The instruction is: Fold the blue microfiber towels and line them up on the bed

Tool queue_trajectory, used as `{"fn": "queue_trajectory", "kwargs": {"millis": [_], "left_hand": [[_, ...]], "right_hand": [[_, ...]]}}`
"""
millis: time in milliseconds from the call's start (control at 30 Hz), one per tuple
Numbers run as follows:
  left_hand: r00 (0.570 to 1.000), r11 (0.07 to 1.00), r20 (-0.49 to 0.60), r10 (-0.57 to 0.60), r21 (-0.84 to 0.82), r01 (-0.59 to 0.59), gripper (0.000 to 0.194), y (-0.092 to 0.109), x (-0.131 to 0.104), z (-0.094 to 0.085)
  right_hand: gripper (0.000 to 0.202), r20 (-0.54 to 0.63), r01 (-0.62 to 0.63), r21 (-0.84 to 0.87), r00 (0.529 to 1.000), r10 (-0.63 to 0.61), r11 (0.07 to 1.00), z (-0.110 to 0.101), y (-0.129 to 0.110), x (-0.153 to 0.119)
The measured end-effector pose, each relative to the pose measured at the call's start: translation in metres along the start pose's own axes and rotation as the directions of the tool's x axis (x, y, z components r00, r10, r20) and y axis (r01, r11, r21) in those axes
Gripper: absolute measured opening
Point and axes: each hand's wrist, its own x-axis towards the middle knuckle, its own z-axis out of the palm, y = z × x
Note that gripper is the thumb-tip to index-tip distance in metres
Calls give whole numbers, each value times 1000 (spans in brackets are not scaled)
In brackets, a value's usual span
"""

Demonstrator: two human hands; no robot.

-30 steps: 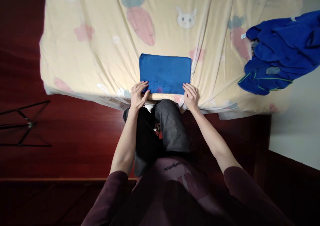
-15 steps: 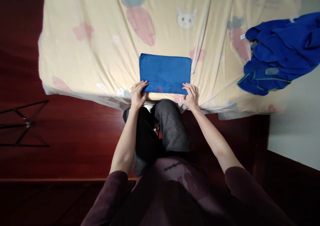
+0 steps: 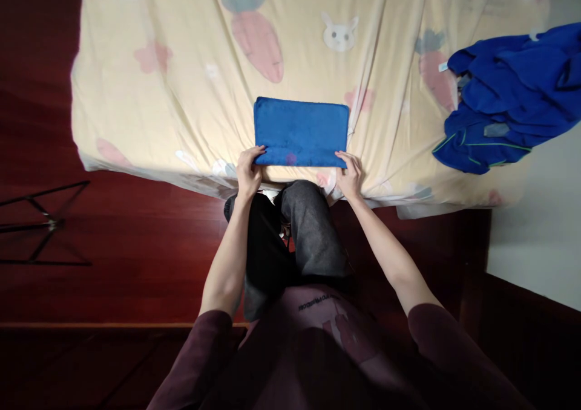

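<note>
A folded blue towel (image 3: 301, 130) lies as a flat rectangle close to the near edge of the bed, with a small purplish spot near its front side. At its near left corner my left hand (image 3: 249, 169) pinches the cloth between thumb and fingers. My right hand (image 3: 350, 173) grips the near right corner in the same way. The thumbs are partly hidden along the towel's front edge. Under it spreads a cream bedsheet (image 3: 190, 83) printed with carrots, rabbits and flowers.
Rumpled blue clothing (image 3: 521, 89) with green piping lies on the right of the bed, by a pale wall (image 3: 535, 240). Black tripod legs (image 3: 52, 222) stand on the dark red floor (image 3: 149, 228) at left. My knees (image 3: 308, 216) are against the bed's near side.
The towel's near edge has risen slightly away from me. My right hand has shifted a little outward to the corner, and my left fingers have drawn back slightly.
</note>
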Motion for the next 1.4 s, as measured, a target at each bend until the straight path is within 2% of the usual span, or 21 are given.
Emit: {"fn": "queue_trajectory", "kwargs": {"millis": [100,233,333,467,633,800,1100,1400], "left_hand": [[999,999,-29,-41,1,41,36,0,-1,1],[989,995,-109,-103,-24,101,25,-3,-2,4],[973,984,-145,-179,-35,175,33,-6,-3,6],[961,972,-148,-233,-39,230,46,-6,-3,7],[959,972,-155,-236,-48,232,57,-3,-2,7],[961,976,-170,-218,-25,217,59,0,-2,6],[971,985,-163,-173,-18,172,45,4,-1,4],[971,989,-201,-131,40,142,34,2,0,4]], "right_hand": [[40,-11,-26,4,1000,26,1000,2,2,-1],[27,-95,-53,-18,994,52,998,8,9,-3],[31,-156,-80,4,985,80,997,13,12,-3],[44,-150,-164,88,973,176,983,16,10,-3],[47,-159,-208,82,963,219,975,15,5,-2],[46,-139,-217,103,963,230,971,15,7,-1],[50,-154,-184,76,969,194,980,16,9,-3],[44,-184,-151,92,969,166,984,17,9,-4]]}}
